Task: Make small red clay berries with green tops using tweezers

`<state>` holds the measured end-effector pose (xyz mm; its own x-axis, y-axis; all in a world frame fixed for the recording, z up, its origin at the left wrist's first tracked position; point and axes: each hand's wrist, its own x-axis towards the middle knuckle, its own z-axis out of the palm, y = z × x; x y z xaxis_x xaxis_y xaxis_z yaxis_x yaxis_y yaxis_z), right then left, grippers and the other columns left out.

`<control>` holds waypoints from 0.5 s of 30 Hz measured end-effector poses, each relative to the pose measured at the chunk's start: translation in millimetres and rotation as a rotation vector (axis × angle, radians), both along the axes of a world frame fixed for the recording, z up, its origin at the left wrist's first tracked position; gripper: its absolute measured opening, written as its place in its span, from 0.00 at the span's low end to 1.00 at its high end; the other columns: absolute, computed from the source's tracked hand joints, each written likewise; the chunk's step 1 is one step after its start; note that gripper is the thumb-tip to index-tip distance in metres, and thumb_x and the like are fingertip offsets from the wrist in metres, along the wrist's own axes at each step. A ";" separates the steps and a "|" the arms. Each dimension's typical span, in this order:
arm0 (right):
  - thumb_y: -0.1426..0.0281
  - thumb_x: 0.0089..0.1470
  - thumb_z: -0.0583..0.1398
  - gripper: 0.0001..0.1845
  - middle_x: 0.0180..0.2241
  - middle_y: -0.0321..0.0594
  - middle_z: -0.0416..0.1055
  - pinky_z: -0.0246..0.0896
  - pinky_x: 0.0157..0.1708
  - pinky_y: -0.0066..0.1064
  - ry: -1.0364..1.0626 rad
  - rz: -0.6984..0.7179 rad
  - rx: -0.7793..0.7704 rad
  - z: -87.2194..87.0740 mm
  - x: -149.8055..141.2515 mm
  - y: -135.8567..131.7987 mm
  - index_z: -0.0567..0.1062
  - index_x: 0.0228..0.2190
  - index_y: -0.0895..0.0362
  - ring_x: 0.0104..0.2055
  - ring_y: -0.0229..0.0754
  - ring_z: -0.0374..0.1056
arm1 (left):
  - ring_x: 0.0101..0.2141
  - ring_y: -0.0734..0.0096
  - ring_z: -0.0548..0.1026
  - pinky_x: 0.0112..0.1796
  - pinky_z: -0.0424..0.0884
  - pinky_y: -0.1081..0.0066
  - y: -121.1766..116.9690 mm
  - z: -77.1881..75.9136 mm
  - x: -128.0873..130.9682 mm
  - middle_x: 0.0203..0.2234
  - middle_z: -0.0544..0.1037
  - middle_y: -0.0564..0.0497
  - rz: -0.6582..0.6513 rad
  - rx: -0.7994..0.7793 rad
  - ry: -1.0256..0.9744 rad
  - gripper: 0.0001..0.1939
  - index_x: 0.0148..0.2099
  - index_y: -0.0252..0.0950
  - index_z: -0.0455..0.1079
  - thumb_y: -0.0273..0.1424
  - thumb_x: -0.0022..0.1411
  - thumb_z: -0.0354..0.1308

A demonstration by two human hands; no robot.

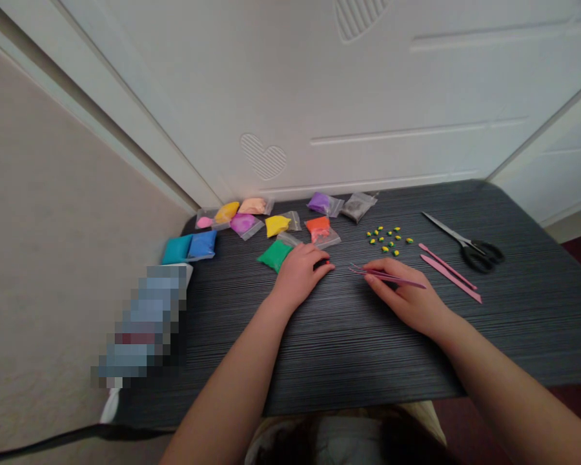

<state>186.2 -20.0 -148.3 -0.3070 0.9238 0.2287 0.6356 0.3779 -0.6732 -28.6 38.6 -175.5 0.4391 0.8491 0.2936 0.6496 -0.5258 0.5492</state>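
Observation:
My left hand [297, 272] rests on the dark table, thumb and fingers pinched around a small red piece of clay [325, 261]. Beside it lies a bag of green clay [275, 255], partly hidden by the hand. In my right hand [407, 298] is a pair of pink tweezers [401, 279], its thin tips apart and pointing left toward the red piece without touching it. Behind the tweezers, several tiny yellow-and-green clay pieces [385, 249] are scattered on the table. A bag of orange-red clay [318, 227] lies just behind my left hand.
Bags of yellow [277, 225], purple [318, 203] and grey clay [357, 207] line the back, with blue ones [203, 245] at left. Scissors [469, 245] and pink modelling tools [450, 278] lie right. A blurred-out packet [145, 323] is at the left edge; a white door [290, 97] stands behind.

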 end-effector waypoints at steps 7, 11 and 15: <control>0.67 0.54 0.54 0.10 0.36 0.34 0.70 0.59 0.40 0.27 0.005 0.016 -0.003 0.8 0.1 -1.3 0.68 0.40 0.53 0.38 0.34 0.65 | 0.37 0.70 0.69 0.39 0.65 0.69 -6.6 11.3 1.5 0.34 0.74 0.50 0.070 -0.059 -0.143 0.11 0.37 0.36 0.71 0.35 0.58 0.52; 0.68 0.54 0.54 0.11 0.38 0.35 0.70 0.59 0.42 0.25 0.017 0.043 0.015 -0.4 -1.4 -1.7 0.67 0.41 0.53 0.40 0.34 0.65 | 0.33 0.74 0.70 0.33 0.65 0.73 -10.6 17.9 6.0 0.33 0.73 0.51 0.064 -0.121 -0.209 0.11 0.36 0.36 0.71 0.36 0.58 0.51; 0.69 0.54 0.54 0.13 0.40 0.34 0.69 0.58 0.44 0.24 0.011 0.064 0.042 -2.7 -2.7 -2.4 0.67 0.43 0.53 0.42 0.33 0.65 | 0.31 0.75 0.69 0.30 0.64 0.74 -13.6 21.3 10.1 0.33 0.73 0.52 0.026 -0.186 -0.244 0.11 0.36 0.37 0.72 0.38 0.56 0.54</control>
<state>183.5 -22.3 -151.0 -0.3624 0.8920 0.2702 0.6018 0.4453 -0.6630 -18.6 24.9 -154.2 0.3527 0.9080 0.2261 0.4985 -0.3867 0.7759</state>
